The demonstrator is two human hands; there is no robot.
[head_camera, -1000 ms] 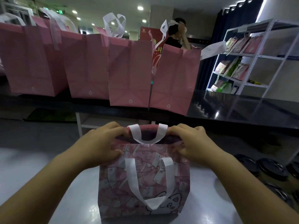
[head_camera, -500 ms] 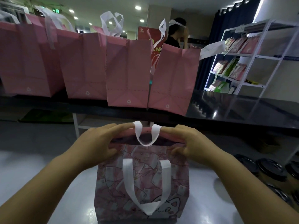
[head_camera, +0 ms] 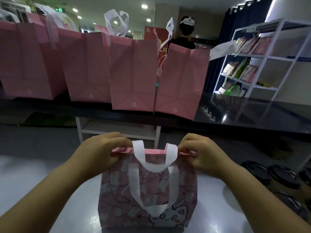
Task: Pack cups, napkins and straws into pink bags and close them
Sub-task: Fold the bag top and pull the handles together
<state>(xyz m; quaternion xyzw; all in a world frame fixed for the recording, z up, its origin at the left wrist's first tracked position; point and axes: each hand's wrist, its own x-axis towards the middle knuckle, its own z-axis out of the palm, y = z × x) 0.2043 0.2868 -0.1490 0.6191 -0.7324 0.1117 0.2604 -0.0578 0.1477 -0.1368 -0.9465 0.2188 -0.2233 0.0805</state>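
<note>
Between both hands | pink bag (head_camera: 148,195) upright | left hand (head_camera: 102,153), right hand (head_camera: 202,155) pinching rim ends

Matt printed bag (head_camera: 148,195), glossy counter (head_camera: 252,115)

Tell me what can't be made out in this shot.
Head view only.
1. Inside the printed bag: the left hand and right hand pinch its top edges together, hiding the contents.
2. Inside the plain pink bags on the counter: their own walls hide it.
3. Lidded cups: cut off by the frame's right edge, so no count.
4. Packets on the shelf: too small and blurred to read.
</note>
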